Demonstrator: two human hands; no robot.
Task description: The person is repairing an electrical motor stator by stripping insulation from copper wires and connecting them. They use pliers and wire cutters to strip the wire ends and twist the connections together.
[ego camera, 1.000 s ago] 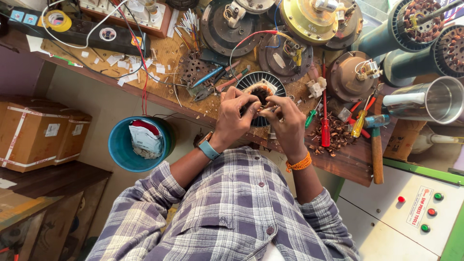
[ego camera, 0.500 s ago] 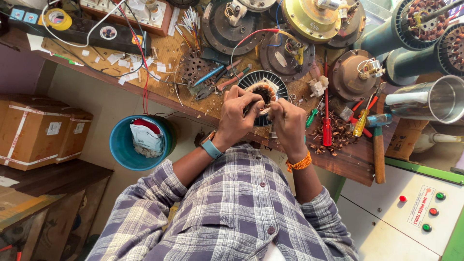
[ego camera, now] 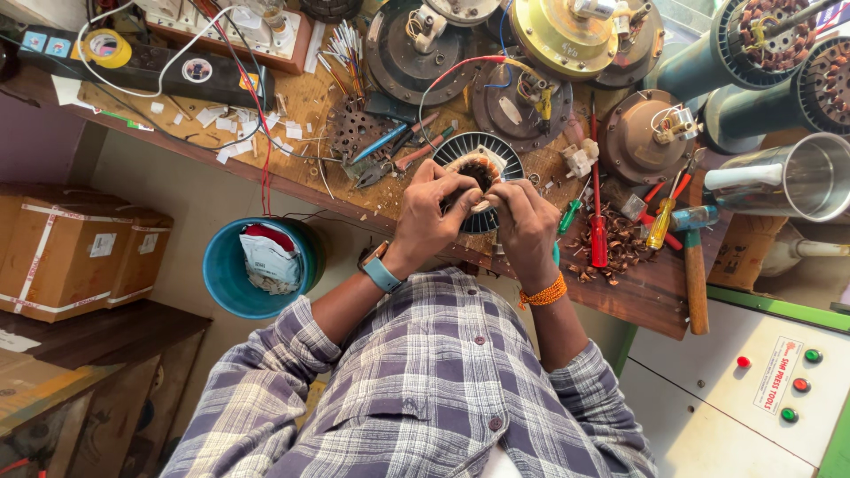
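**Both hands on the stator**

Here, the left hand (ego camera: 434, 212) and right hand (ego camera: 524, 226) clench around a round slotted stator (ego camera: 478, 173) at the workbench (ego camera: 655, 292) edge, fingers pressing into its copper winding. Just right of the grip lie a red screwdriver (ego camera: 598, 226) and copper scraps (ego camera: 620, 252). Left and below, a blue bucket (ego camera: 221, 283) holds rubbish. Beyond the hands sit motor housings (ego camera: 416, 53).

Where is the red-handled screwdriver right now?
In the head view, the red-handled screwdriver lies on the workbench just right of the right hand, beside the yellow-handled screwdriver.
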